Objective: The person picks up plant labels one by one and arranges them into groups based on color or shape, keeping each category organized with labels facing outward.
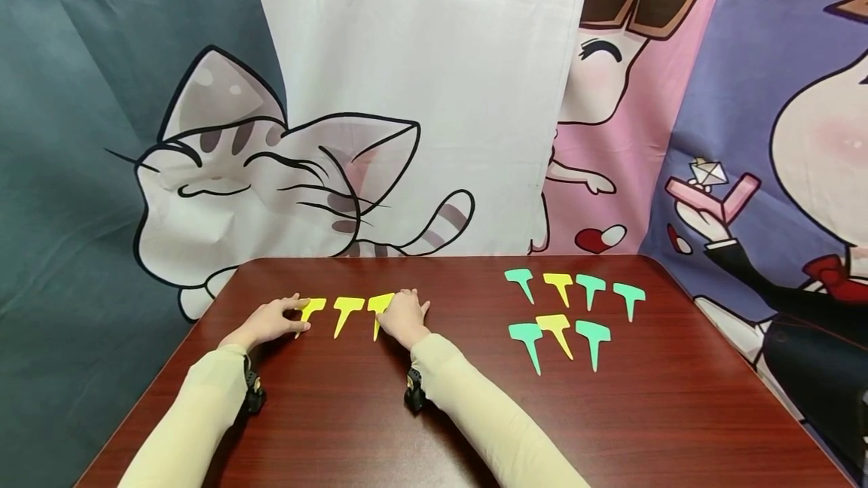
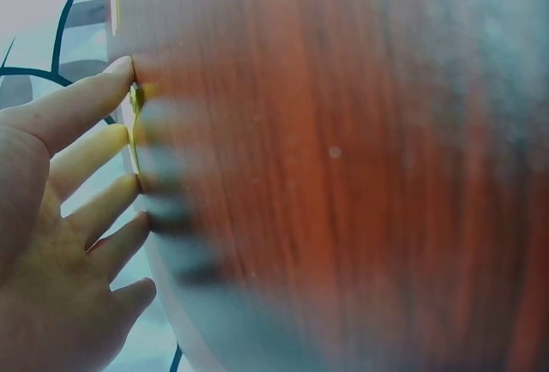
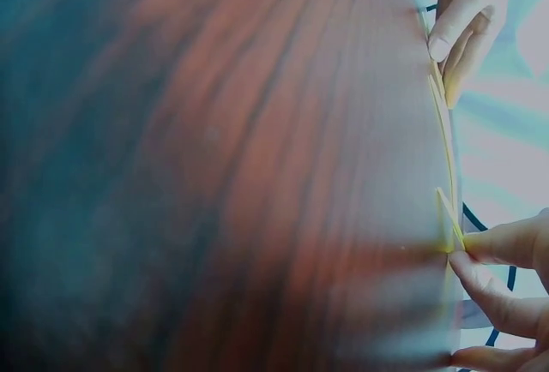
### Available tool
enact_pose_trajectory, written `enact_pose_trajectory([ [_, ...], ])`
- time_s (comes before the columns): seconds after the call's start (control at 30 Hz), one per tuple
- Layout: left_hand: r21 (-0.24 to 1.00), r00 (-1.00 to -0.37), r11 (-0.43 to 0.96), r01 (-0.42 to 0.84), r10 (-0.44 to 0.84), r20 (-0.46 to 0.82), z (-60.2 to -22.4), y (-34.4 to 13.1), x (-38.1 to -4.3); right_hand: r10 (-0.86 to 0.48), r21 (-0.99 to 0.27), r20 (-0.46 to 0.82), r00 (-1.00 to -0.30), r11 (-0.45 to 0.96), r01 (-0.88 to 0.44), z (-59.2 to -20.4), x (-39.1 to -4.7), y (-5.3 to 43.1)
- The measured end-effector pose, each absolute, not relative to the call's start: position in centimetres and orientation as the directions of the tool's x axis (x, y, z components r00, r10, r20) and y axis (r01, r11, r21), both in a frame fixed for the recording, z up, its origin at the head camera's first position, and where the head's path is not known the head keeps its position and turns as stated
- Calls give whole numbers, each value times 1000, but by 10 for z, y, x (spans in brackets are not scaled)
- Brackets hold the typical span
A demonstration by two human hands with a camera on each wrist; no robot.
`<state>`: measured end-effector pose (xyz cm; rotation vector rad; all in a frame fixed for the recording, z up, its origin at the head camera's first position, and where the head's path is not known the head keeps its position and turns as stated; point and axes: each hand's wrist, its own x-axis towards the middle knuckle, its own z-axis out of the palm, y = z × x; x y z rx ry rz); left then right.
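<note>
Three yellow T-shaped plant labels lie in a row on the left half of the table. My left hand (image 1: 267,321) touches the leftmost yellow label (image 1: 313,306), its thumb and fingers spread fairly straight around it; the left wrist view shows this label edge-on beneath the fingertips. The middle yellow label (image 1: 349,306) lies flat between the hands. At the row's right end, my right hand (image 1: 405,318) pinches another yellow label (image 1: 379,303) by its right side. In the right wrist view that pinched label (image 3: 449,213) tilts at the thumb and finger.
Several green labels (image 1: 591,286) and two yellow labels (image 1: 559,284) lie in two rows on the right of the brown wooden table (image 1: 651,413). In the front row, a yellow label (image 1: 554,324) sits close against a green one (image 1: 526,333). A cartoon-printed curtain (image 1: 434,36) hangs behind.
</note>
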<state>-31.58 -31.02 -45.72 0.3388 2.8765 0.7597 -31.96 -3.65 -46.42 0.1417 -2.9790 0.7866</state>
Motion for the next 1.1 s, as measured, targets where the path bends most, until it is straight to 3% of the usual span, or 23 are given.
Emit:
enact_pose_trajectory([
  [1.1, 496, -965, 848, 186, 254, -72, -456, -310, -314, -63, -464, 77, -995, 881, -92, -464, -321, -39],
])
